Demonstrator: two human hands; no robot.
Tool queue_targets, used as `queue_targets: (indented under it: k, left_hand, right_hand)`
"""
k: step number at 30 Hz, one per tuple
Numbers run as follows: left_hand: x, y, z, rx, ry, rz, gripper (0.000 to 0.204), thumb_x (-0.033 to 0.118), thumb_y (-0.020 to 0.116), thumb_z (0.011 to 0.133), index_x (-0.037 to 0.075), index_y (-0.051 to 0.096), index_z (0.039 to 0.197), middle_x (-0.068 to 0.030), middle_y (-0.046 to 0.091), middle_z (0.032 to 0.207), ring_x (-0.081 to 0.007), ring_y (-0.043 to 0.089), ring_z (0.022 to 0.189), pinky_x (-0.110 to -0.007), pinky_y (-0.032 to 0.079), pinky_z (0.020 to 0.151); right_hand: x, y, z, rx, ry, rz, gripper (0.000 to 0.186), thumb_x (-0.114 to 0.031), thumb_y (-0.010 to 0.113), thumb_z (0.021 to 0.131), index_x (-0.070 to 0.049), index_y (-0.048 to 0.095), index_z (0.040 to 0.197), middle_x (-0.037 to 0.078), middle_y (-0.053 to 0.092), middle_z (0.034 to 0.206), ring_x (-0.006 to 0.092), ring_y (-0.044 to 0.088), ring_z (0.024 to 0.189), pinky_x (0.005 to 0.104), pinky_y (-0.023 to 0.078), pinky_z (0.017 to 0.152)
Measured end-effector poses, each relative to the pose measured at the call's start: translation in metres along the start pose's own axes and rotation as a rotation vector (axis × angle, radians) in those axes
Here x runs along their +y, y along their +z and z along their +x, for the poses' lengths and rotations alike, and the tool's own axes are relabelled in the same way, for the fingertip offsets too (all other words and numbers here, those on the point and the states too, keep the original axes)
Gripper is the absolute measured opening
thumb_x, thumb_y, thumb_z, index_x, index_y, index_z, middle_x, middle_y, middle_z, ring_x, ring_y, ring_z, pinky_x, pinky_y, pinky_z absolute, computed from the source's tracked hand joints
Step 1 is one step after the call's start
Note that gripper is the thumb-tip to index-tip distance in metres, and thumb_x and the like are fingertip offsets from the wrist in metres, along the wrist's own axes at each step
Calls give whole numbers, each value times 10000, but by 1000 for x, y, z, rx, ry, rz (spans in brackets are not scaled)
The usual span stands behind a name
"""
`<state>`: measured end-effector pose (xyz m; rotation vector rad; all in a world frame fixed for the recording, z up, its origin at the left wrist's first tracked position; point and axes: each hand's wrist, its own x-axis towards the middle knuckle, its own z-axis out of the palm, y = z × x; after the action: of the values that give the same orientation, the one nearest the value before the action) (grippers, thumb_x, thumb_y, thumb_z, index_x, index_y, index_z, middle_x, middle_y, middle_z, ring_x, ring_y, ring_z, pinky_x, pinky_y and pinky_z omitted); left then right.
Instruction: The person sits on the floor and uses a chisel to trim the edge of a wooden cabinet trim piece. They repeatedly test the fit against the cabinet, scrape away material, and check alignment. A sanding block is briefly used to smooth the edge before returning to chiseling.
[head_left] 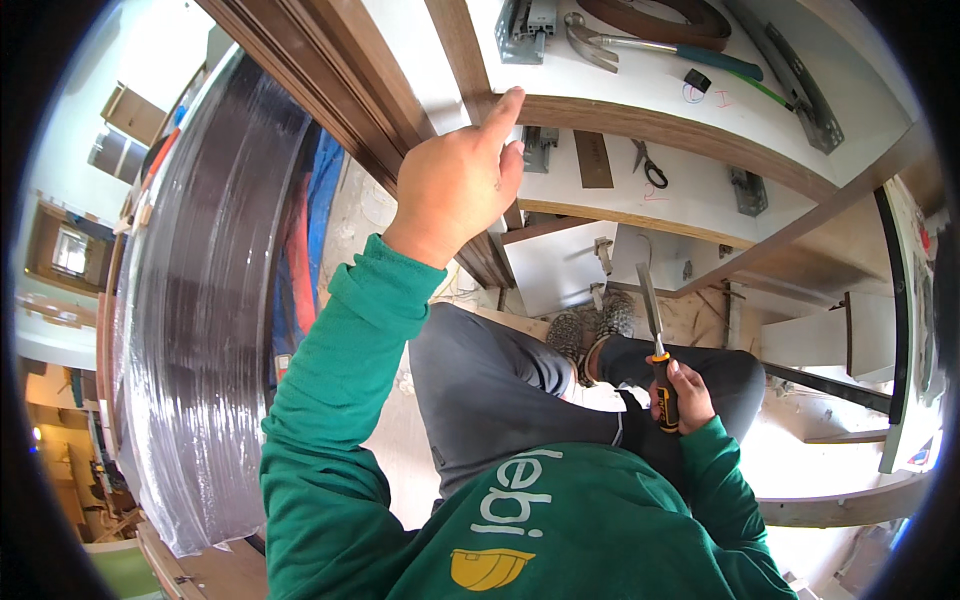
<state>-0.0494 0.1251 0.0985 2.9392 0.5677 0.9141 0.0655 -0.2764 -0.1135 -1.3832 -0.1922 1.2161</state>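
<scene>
My left hand (455, 185) reaches up to the cabinet, index finger stretched out and thumb apart, holding nothing. Its index fingertip is at the left end of the wood-coloured front edge (600, 118) of a white shelf, where that edge meets the upright; whether it touches cannot be told. Low on the right, by my knee, my right hand (690, 396) is closed around the black and yellow handle of a chisel (651, 310). The chisel's flat metal blade points up and away from me.
On the upper shelf lie a claw hammer (640, 45), a roll of brown edging (670, 22) and metal drawer runners (800, 90). Scissors (650, 165) and a brown strip (593, 160) rest on the shelf below. A plastic-wrapped dark panel (205, 290) stands at left.
</scene>
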Motion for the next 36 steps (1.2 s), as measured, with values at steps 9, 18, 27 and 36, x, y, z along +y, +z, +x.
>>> queue_targets:
  k: [9, 18, 27, 36]
  left_hand:
    - [-15, 69, -95, 3, -161, -306, 59, 93, 697, 916, 74, 730, 960, -117, 690, 858, -360, 681, 714, -465, 543, 650]
    - [11, 214, -199, -456, -652, -457, 105, 169, 651, 912, 102, 731, 895, -150, 746, 883, -390, 719, 838, -518, 569, 760]
    - [33, 169, -127, -459, -589, -1268, 359, 354, 579, 1085, 30, 655, 949, -83, 725, 800, -197, 680, 748, -339, 528, 725]
    - [56, 66, 19, 19, -546, -1969, 553, 534, 499, 1086, -3, 629, 1058, -126, 730, 917, -180, 677, 839, -319, 506, 809]
  right_hand:
    - [-112, 36, -34, -91, -260, -289, 488, -368, 603, 1046, 1, 574, 1365, 97, 670, 829, 179, 631, 661, 311, 521, 681]
    - [-280, 113, -34, 49, -500, -901, 580, -201, 597, 1019, -54, 474, 1567, 48, 630, 854, 133, 577, 763, 293, 485, 731]
    - [-350, 166, -6, 8, -884, -1853, 528, 67, 573, 959, -72, 599, 1469, 164, 576, 910, 297, 568, 762, 357, 493, 753]
    - [-366, 190, 8, 96, -952, -2044, 549, 112, 587, 942, -128, 642, 1433, 161, 512, 860, 312, 523, 710, 335, 453, 671]
